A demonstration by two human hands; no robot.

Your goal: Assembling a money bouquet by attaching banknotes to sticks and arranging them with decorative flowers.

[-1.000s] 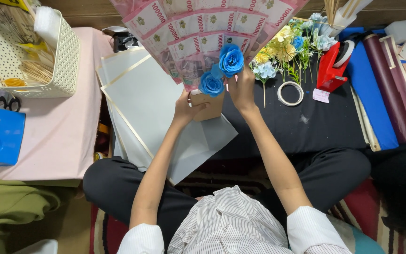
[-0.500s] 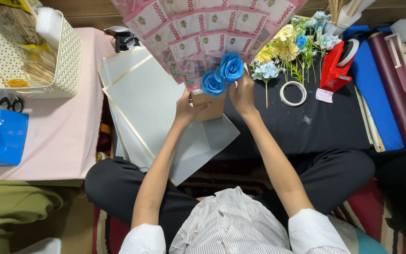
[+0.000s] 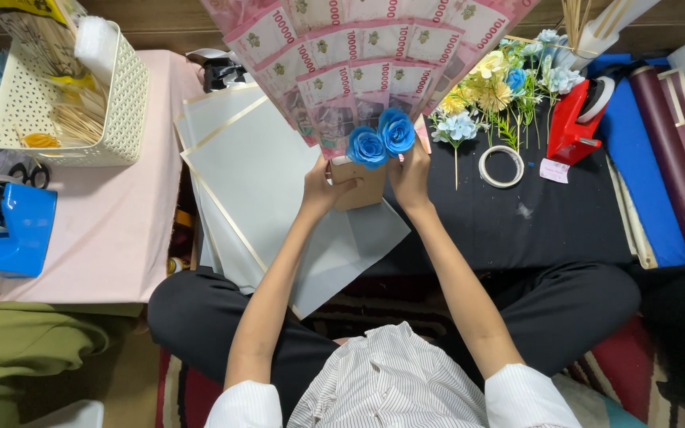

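Blue paper roses [image 3: 382, 140] sit on a brown card holder [image 3: 358, 184].
Left hand [image 3: 320, 189] and right hand [image 3: 411, 176] both grip the holder, near the worktop's [image 3: 533, 222] far edge, below a fan of pink banknotes [image 3: 358, 63].

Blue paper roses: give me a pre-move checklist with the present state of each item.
1. Both blue paper roses sit side by side, touching, at the foot of the banknote fan: ok.
2. Left hand grips the brown cardboard base from its left side: ok.
3. Right hand holds the base's right edge, just under the roses: ok.
4. Roses fixed to the base: cannot tell, the joint is hidden.
5. Tape roll lies on the black cloth near the right hand: ok.
6. White sheets lie flat below the base: ok.
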